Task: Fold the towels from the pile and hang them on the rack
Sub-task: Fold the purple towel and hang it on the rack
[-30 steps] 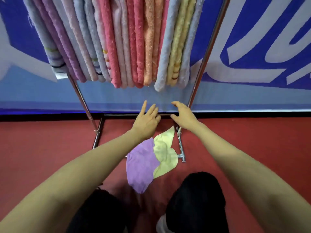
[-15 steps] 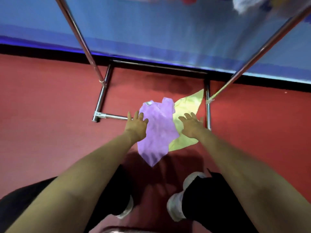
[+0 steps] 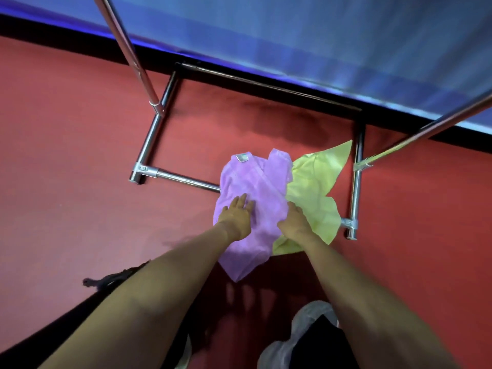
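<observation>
A crumpled purple towel lies on the red floor, overlapping a yellow towel to its right. Both sit inside the chrome base frame of the rack. My left hand lies on the purple towel's left part with its fingers fairly straight. My right hand is at the seam between the purple and yellow towels; its fingertips curl down into the cloth and are hidden. The rack's top bar and the hung towels are out of view.
Two slanted chrome uprights rise from the rack's base at left and right. A blue banner wall stands behind. My dark trouser leg and a white shoe are at the bottom. Red floor spreads to the left.
My view has tipped down from the hung towels to the floor. Both hands have dropped from near the rack onto the purple towel, and the towels now look closer.
</observation>
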Motion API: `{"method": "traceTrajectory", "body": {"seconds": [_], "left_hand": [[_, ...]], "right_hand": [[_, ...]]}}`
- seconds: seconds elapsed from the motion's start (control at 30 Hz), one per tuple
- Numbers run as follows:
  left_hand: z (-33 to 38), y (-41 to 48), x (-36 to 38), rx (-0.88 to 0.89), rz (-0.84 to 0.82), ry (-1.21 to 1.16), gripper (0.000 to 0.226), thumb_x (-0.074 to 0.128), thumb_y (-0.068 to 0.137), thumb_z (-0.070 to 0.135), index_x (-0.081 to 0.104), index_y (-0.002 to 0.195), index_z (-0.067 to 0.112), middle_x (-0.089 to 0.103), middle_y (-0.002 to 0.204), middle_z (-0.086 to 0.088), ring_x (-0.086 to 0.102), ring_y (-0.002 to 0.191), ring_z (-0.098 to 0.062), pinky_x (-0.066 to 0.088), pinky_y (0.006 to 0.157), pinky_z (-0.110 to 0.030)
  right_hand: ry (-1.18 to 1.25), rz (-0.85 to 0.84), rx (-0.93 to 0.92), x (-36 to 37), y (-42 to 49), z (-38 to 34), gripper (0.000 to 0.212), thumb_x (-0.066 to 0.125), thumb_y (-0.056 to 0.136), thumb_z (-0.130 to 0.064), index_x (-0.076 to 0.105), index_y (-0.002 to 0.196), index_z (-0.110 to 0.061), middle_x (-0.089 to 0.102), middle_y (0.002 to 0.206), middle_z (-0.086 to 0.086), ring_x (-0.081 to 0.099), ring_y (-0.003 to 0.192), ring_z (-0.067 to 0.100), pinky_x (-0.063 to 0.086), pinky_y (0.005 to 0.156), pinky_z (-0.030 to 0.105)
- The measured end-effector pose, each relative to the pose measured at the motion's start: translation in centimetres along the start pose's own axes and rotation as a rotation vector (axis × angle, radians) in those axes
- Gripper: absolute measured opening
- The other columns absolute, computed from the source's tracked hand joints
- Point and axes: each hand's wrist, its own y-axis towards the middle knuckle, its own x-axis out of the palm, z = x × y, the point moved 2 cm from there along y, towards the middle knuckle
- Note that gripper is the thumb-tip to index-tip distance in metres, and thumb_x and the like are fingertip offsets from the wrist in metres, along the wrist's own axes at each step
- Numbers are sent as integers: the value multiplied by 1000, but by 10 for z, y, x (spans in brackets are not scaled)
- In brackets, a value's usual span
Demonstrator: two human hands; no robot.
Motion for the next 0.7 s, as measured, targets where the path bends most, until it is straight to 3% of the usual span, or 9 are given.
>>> {"method": "traceTrajectory", "body": {"seconds": [0.13, 0.3, 0.5, 0.57, 0.7], "left_hand": [[8, 20, 5, -11, 2, -39, 73, 42, 95, 16, -1, 154, 20, -15, 160, -1, -11, 148, -21, 9, 119, -48], [3, 33, 10, 0, -74, 55, 74, 39, 96, 14, -8, 153, 15, -18, 159, 0, -15, 147, -20, 3, 119, -48], [3, 26, -9, 9, -137, 105, 63, 44, 96, 19, 14, 152, 10, -2, 161, -4, -6, 148, -23, 11, 117, -50], [6, 14, -23, 3, -60, 95, 62, 44, 96, 20, 16, 151, 9, 5, 160, -9, -1, 148, -26, 15, 116, -48], [14, -21, -64, 130, 262, 20, 69, 52, 92, 17, 16, 151, 10, 17, 155, -14, 13, 144, -28, 25, 112, -41]], "right_hand": [[151, 161, 43, 3, 18, 2, 47, 59, 88, -13, 46, 131, 1, 52, 125, 23, 53, 115, 39, 42, 94, 38], [168, 285, 25, 0, 26, -4, 23, 62, 88, -16, 61, 104, 0, 64, 106, 19, 58, 104, 34, 42, 80, 32], [180, 322, -92, -12, 5, -14, 9, 57, 90, -13, 55, 95, -6, 64, 95, 13, 59, 89, 32, 37, 68, 30], [167, 317, -162, -20, -7, -21, 7, 56, 91, -11, 57, 97, -7, 64, 96, 11, 59, 90, 31, 41, 69, 31], [99, 290, -338, -46, -43, -46, 13, 61, 89, -11, 67, 100, -11, 66, 100, 12, 60, 94, 31, 47, 78, 36]]}}
